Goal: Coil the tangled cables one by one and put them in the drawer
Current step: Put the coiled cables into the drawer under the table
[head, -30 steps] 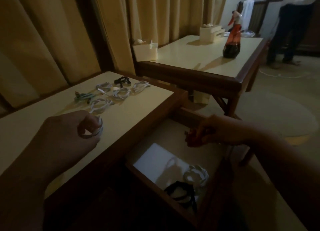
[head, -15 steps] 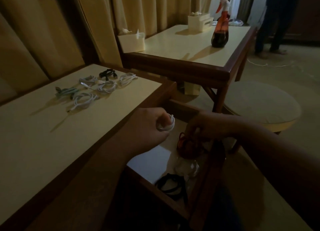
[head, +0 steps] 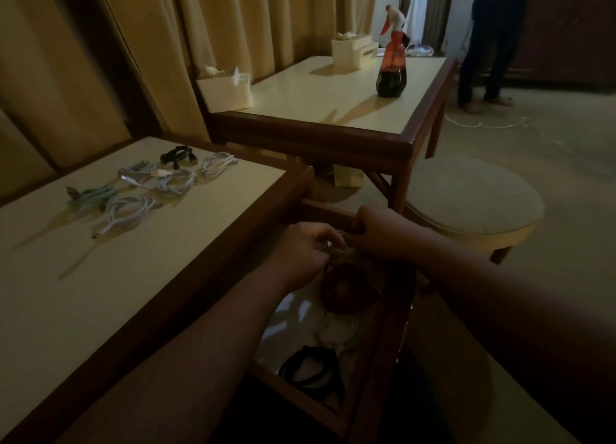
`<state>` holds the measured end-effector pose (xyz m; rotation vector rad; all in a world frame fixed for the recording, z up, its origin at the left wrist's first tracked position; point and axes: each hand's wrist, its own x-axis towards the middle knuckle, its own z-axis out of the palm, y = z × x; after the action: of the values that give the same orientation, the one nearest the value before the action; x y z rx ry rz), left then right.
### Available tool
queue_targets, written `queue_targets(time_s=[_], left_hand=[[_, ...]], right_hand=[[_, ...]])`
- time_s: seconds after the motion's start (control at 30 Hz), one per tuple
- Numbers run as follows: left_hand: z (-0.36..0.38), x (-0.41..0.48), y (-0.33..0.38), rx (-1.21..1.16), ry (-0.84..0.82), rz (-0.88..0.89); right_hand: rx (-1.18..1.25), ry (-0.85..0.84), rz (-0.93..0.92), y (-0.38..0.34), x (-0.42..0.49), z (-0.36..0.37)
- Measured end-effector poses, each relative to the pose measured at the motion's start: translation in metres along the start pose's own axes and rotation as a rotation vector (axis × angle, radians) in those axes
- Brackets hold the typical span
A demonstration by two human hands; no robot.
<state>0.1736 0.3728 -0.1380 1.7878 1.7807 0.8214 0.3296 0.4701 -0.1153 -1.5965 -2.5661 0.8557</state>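
Observation:
The wooden drawer (head: 389, 337) stands pulled open beside the low table (head: 110, 287). My left hand (head: 301, 250) is over its far end and grips a small white coiled cable (head: 328, 245). My right hand (head: 375, 233) meets it from the right, its fingertips hidden against the left hand. Just below the hands a red coiled cable (head: 346, 290) lies in the drawer. Nearer me in the drawer are a white coil (head: 333, 330) and a black coil (head: 310, 370). Several loose cables (head: 156, 180), white, green and black, lie on the table's far part.
A higher table (head: 333, 103) behind the drawer carries a red spray bottle (head: 391, 66) and two white boxes. A round stool (head: 473, 203) stands right of the drawer. Curtains hang behind the tables. A person stands at the far right with a cord on the floor.
My left hand has carried the white cable from the table top over the drawer to meet my right hand. The red cable, held by my right hand before, now lies in the drawer.

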Motion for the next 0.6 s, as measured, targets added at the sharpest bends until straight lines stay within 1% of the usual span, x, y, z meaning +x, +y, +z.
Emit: queue_targets(time_s=[0.03, 0.1, 0.17, 0.23, 0.3, 0.37, 0.43, 0.5, 0.6], left_hand=[[0.006, 0.002, -0.001, -0.106, -0.005, -0.052], [0.015, 0.005, -0.001, -0.235, 0.021, -0.126], [0.021, 0.007, -0.004, -0.255, 0.06, -0.15], [0.022, 0.007, -0.009, -0.205, 0.1, -0.169], [0.023, 0.005, -0.016, -0.172, 0.075, -0.252], [0.025, 0.003, -0.023, -0.16, -0.002, -0.356], [0.026, 0.002, -0.027, -0.184, -0.028, -0.406], [0.024, 0.001, -0.029, -0.234, -0.024, -0.415], [0.018, -0.002, -0.026, -0.267, -0.128, -0.418]], right_hand=[[-0.066, -0.016, -0.001, -0.001, -0.002, 0.0], [-0.233, -0.086, -0.026, -0.005, -0.004, 0.0], [-0.349, -0.164, -0.047, -0.006, -0.005, 0.001], [-0.434, -0.223, -0.087, -0.007, -0.002, 0.004], [-0.459, -0.199, -0.143, -0.01, 0.001, 0.003], [-0.423, -0.143, -0.171, -0.015, 0.005, -0.002], [-0.425, -0.149, -0.205, -0.02, 0.006, -0.006], [-0.444, -0.238, -0.243, -0.022, 0.009, -0.004], [-0.448, -0.358, -0.2, -0.015, 0.011, 0.0]])
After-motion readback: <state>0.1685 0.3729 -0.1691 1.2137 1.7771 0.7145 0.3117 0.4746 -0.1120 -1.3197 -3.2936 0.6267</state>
